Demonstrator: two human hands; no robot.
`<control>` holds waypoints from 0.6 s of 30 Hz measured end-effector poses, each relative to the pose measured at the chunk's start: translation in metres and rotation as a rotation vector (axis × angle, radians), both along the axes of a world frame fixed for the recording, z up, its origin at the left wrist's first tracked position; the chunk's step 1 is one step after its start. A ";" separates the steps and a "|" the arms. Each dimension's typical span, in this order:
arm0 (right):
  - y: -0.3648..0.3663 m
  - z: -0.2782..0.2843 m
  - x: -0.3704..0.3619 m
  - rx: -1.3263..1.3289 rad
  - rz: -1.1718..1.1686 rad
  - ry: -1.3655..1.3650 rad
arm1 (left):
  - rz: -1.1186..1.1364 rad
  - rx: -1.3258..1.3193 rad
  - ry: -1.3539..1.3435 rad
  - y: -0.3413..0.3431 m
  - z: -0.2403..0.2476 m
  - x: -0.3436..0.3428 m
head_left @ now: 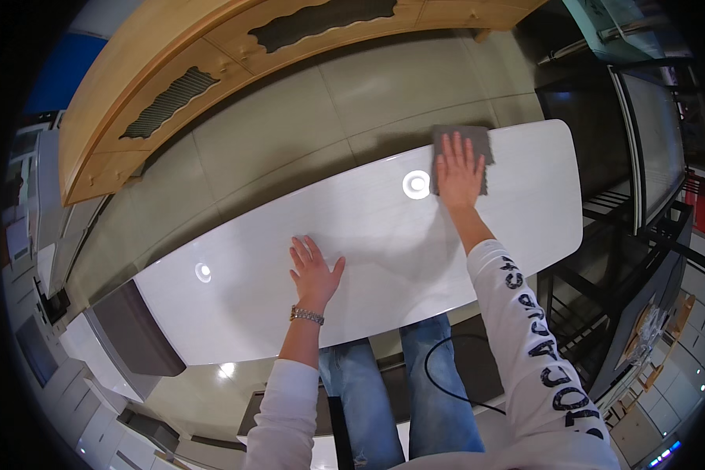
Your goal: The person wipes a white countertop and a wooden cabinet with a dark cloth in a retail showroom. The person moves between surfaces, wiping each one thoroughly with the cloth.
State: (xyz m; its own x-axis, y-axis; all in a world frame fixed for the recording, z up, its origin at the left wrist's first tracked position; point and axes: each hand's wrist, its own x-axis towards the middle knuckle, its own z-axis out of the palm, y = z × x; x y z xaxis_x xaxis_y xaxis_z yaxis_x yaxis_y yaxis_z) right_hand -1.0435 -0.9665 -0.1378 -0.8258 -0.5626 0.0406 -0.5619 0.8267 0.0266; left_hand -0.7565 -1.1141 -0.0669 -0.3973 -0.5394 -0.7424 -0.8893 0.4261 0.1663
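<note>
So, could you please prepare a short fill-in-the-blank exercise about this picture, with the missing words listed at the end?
1. The right hand rests on a cloth at the ____ edge of the white table, not the near one.
2. The left hand is open, fingers spread, with its palm facing ____.
3. A metal bracelet circles the person's ____ wrist.
4. Beyond the table, the long cabinet appears to be made of ____.

Missing words: far; down; left; wood.
</note>
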 end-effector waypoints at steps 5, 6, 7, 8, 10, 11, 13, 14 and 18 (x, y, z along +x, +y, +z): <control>-0.035 0.020 0.083 0.150 0.233 -0.116 | 0.105 -0.106 -0.142 0.028 -0.020 -0.012; -0.045 0.030 0.108 0.157 0.390 -0.164 | 0.102 -0.112 -0.164 0.030 -0.021 -0.013; -0.038 0.023 0.130 -0.152 0.558 -0.255 | 0.093 -0.118 -0.177 0.033 -0.022 -0.019; -0.037 0.020 0.143 -0.470 0.723 -0.348 | 0.089 -0.128 -0.195 0.032 -0.022 -0.022; -0.033 0.010 0.132 -0.316 0.784 -0.298 | 0.076 -0.129 -0.183 0.032 -0.023 -0.026; -0.032 0.010 0.122 -0.235 0.818 -0.284 | 0.074 -0.121 -0.187 0.034 -0.023 -0.023; -0.024 0.013 0.080 0.009 0.551 -0.203 | 0.089 -0.112 -0.220 0.030 -0.018 -0.017; 0.009 -0.014 0.034 -0.113 0.428 0.023 | 0.068 -0.096 -0.196 0.034 -0.017 -0.035; 0.050 -0.017 -0.050 0.035 -0.211 0.022 | 0.102 -0.048 -0.266 0.026 -0.008 -0.025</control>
State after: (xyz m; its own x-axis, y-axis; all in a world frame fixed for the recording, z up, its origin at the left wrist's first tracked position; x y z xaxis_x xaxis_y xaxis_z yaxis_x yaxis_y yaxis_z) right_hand -1.0932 -0.9161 -0.1553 -0.9244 -0.3790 0.0431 -0.3758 0.9242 0.0678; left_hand -0.7813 -1.0879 -0.0746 -0.1336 -0.6038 -0.7859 -0.9375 0.3342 -0.0973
